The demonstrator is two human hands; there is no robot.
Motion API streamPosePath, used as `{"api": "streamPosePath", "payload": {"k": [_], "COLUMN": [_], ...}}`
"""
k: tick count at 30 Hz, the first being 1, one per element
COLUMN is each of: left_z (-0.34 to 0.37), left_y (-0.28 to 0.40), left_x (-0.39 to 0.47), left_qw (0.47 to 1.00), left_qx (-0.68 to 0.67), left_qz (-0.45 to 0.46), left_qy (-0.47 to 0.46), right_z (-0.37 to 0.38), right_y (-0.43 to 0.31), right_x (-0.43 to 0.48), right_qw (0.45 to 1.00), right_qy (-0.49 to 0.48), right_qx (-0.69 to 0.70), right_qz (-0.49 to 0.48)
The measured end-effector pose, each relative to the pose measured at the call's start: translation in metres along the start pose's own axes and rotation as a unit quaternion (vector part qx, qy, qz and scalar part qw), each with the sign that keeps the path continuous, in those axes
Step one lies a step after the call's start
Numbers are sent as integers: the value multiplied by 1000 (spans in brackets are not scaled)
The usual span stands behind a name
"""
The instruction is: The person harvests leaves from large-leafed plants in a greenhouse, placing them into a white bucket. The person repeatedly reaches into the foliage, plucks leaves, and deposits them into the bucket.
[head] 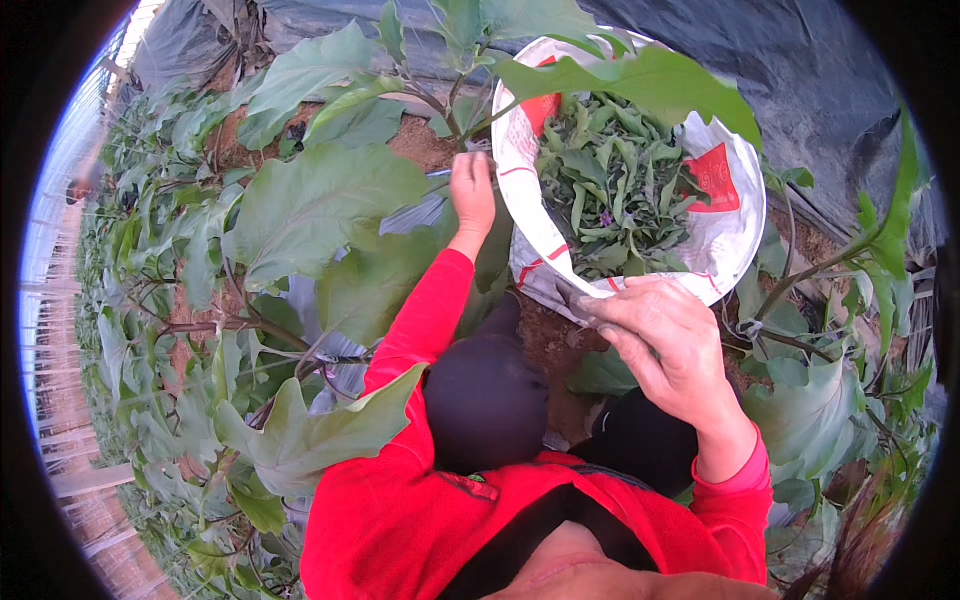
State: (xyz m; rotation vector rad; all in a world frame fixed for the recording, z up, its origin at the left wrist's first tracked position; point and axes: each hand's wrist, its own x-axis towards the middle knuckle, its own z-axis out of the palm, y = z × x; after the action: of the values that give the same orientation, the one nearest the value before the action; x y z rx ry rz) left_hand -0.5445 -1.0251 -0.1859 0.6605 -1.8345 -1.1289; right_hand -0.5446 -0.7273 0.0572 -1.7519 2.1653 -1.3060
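Observation:
A round-mouthed white woven sack (pixel 517 154) with red print stands before me, its rim rolled outward. Green leaves and cut shoots (pixel 592 172) lie inside it, with a small purple flower (pixel 606 217) among them. At the near rim, my right hand (pixel 667 341) pinches the sack's edge between thumb and fingers. My left hand (pixel 473 196) is at the sack's left side, its fingers curled just below an eggplant stem (pixel 452 120). Whether those fingers grip the stem, the rim or nothing is hidden. A broad eggplant leaf (pixel 645 82) hangs over the sack's far side.
Large-leaved eggplant plants (pixel 330 202) crowd the left, and more branches (pixel 817 277) reach in from the right, tied with string. Dark plastic sheeting (pixel 810 97) spreads behind the sack. My knees (pixel 487 401) are bent close to it, above bare soil (pixel 551 337).

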Motion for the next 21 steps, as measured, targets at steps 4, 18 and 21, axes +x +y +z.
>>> {"api": "streamPosePath", "payload": {"k": [4, 18, 21], "left_z": [5, -16, 28], "left_y": [-88, -252, -171], "left_x": [-7, -9, 1], "left_qw": [988, 883, 866], "left_qx": [64, 164, -14], "left_qz": [-127, -435, -492], "left_qy": [65, -62, -91], "right_z": [2, 3, 5], "right_y": [3, 27, 34], "right_x": [4, 16, 16], "right_qw": [1000, 997, 995], "right_qy": [-7, -44, -36], "right_qx": [25, 42, 5], "right_qz": [-14, 51, 89]}}
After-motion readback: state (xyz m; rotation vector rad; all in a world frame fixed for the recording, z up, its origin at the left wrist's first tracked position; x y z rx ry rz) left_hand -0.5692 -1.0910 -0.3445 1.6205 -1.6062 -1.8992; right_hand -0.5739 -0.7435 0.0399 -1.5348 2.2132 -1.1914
